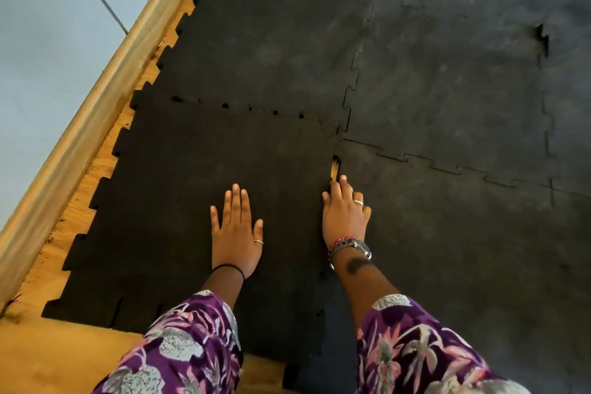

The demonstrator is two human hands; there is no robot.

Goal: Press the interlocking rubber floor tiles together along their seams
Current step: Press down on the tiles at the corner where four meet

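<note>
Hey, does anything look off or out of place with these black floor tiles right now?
Yes. A narrow gap shows orange wooden floor in the seam just beyond the right hand, so those black rubber tiles aren't locked there. Farther right, a tab along another seam looks lifted or torn.

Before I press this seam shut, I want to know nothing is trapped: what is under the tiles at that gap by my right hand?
Through the gap only bare wooden floor shows. Everything else under the black tile is covered, so it cannot be checked.
</note>
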